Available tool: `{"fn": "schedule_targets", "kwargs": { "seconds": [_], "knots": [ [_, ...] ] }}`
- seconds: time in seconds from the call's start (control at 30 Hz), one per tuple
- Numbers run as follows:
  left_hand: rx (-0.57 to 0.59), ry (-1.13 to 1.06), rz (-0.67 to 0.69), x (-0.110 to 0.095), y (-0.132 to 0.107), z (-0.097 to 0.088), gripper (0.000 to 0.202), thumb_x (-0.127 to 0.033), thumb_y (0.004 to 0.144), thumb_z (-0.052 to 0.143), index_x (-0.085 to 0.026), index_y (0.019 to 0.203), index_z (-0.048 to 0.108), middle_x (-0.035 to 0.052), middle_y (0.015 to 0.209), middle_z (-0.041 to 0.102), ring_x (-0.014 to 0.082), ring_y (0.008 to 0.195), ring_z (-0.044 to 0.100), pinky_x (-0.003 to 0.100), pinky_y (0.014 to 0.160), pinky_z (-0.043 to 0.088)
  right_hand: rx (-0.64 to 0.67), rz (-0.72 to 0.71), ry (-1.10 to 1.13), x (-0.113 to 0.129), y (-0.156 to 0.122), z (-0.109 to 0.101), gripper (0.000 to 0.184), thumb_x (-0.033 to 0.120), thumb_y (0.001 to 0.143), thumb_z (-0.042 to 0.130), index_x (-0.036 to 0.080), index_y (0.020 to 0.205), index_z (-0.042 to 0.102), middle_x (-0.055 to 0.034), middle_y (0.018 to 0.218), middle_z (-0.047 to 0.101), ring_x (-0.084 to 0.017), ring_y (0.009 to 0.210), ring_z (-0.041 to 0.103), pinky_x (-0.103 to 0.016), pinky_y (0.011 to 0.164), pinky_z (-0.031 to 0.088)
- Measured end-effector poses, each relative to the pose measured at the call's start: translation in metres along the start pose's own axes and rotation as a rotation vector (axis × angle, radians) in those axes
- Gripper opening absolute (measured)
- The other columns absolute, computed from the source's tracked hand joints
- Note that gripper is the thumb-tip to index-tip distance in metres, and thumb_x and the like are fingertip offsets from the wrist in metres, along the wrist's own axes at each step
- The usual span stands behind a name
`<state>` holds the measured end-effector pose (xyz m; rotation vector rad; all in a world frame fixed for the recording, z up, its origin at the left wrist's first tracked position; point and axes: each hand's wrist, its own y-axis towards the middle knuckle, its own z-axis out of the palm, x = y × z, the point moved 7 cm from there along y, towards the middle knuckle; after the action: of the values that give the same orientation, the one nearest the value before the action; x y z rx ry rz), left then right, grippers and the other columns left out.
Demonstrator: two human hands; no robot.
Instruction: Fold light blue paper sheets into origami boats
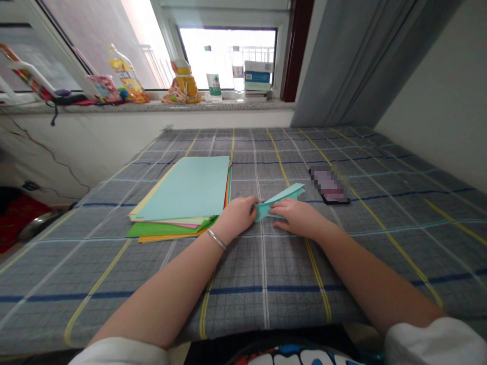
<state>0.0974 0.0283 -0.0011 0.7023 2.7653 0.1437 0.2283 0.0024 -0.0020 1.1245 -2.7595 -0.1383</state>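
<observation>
A folded piece of light-blue paper (285, 192) lies low over the checked cloth, its long layers slanting up to the right. My left hand (239, 215), with a silver bangle at the wrist, pinches the paper's left end between thumb and fingers. Over the near side of the paper rests my right hand (294, 217), its fingers stretched along the folded layers and the thumb apart below. Parts of the lower edge are hidden by the right fingers. Close beyond my left hand is a stack of coloured paper (190, 185), with a light-blue sheet on top.
A phone (329, 185) with a blurred screen lies right of the folded paper. The checked cloth (361, 263) covers the surface. Along the windowsill (152, 105) stand an orange drink bottle (127, 76), a yellow item (184, 81), a tube (214, 86) and stacked boxes (257, 77).
</observation>
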Motion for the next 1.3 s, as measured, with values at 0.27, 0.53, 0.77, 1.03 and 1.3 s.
{"fn": "schedule_targets", "kwargs": {
  "seconds": [0.27, 0.53, 0.77, 1.03, 1.3],
  "knots": [
    [0.026, 0.005, -0.075, 0.018, 0.005, 0.003, 0.018, -0.023, 0.081, 0.059, -0.018, 0.093, 0.071, 0.0049, 0.081, 0.071, 0.0208, 0.080, 0.063, 0.030, 0.077, 0.045, -0.026, -0.024, -0.064, 0.000, 0.001, 0.001, 0.024, 0.029, 0.084, 0.062, 0.020, 0.105, 0.068, -0.0077, 0.114, 0.067, -0.025, 0.106, 0.059, -0.037, 0.090, 0.046],
    [0.059, -0.234, -0.150, 0.019, 0.005, 0.015, 0.025, -0.029, 0.077, 0.063, -0.021, 0.100, 0.070, 0.0014, 0.078, 0.070, 0.0159, 0.070, 0.062, 0.024, 0.061, 0.043, -0.099, -0.058, -0.075, 0.004, 0.003, 0.000, 0.032, 0.008, 0.082, 0.054, 0.020, 0.107, 0.069, -0.0063, 0.111, 0.069, -0.022, 0.101, 0.060, -0.035, 0.089, 0.045],
    [0.133, -0.341, -0.041, 0.021, 0.005, 0.017, 0.039, -0.021, 0.076, 0.060, -0.021, 0.115, 0.064, -0.0004, 0.079, 0.071, 0.0150, 0.074, 0.065, 0.023, 0.067, 0.046, -0.084, -0.072, -0.097, 0.006, 0.004, 0.003, 0.029, 0.010, 0.080, 0.056, 0.021, 0.103, 0.070, -0.0065, 0.110, 0.068, -0.022, 0.098, 0.060, -0.035, 0.087, 0.044],
    [0.134, -0.322, 0.027, 0.019, 0.003, 0.016, 0.033, -0.019, 0.075, 0.060, -0.020, 0.108, 0.066, 0.0003, 0.081, 0.070, 0.0146, 0.073, 0.064, 0.023, 0.067, 0.046, -0.065, -0.106, -0.104, 0.016, 0.004, 0.003, 0.023, 0.021, 0.083, 0.057, 0.020, 0.103, 0.069, -0.0069, 0.106, 0.068, -0.021, 0.092, 0.060, -0.034, 0.080, 0.043],
    [0.144, -0.351, 0.025, 0.020, 0.003, 0.016, 0.032, -0.018, 0.076, 0.059, -0.019, 0.107, 0.066, -0.0002, 0.079, 0.070, 0.0141, 0.071, 0.063, 0.023, 0.067, 0.046, -0.121, 0.008, -0.075, 0.014, 0.011, 0.007, 0.018, 0.030, 0.090, 0.054, 0.020, 0.089, 0.068, -0.0047, 0.090, 0.067, -0.018, 0.086, 0.058, -0.029, 0.073, 0.040]
  ]
}}
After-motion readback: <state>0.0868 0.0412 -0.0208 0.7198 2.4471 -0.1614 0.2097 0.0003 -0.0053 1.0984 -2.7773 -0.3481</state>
